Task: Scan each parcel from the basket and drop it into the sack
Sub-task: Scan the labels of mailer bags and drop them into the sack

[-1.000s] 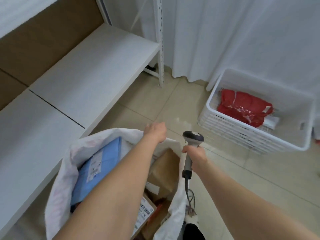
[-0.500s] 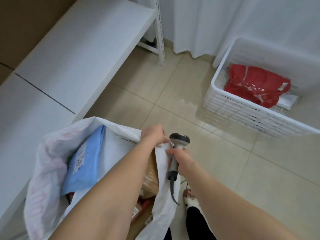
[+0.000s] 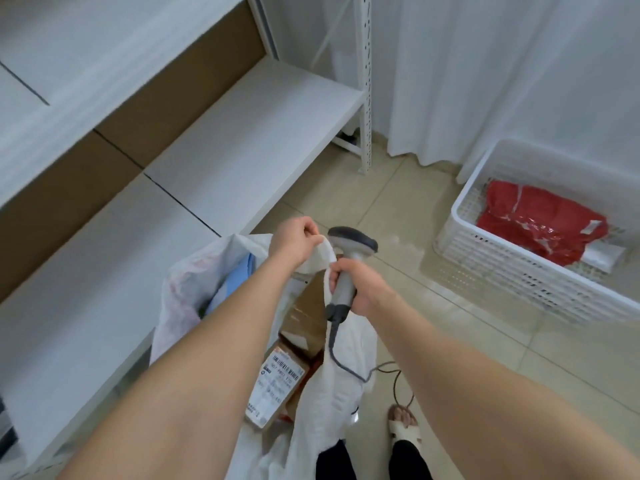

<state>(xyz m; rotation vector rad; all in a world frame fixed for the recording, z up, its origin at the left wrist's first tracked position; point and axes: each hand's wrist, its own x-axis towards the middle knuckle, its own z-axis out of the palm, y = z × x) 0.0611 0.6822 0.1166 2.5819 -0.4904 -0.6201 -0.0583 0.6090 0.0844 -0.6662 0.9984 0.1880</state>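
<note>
A white sack [image 3: 194,289] stands open on the floor beside the shelf, with a blue parcel [image 3: 239,278] and brown labelled boxes [image 3: 304,317] inside. My left hand [image 3: 294,242] grips the sack's far rim and holds it up. My right hand [image 3: 360,289] holds a grey barcode scanner [image 3: 349,258] by its handle and also pinches the sack's rim. At the right, a white basket [image 3: 485,261] on the floor holds a red parcel [image 3: 540,223] and a small white one [image 3: 602,256].
A white shelf unit [image 3: 242,140] with brown backing runs along the left. Its upright post [image 3: 365,98] stands near white curtains [image 3: 485,64]. The scanner cable [image 3: 391,375] trails on the tiled floor by my sandalled foot [image 3: 403,427].
My left hand lifted the sack's rim higher and toward the scanner. My right hand now pinches the rim along with the scanner. The view tilted up and left.
</note>
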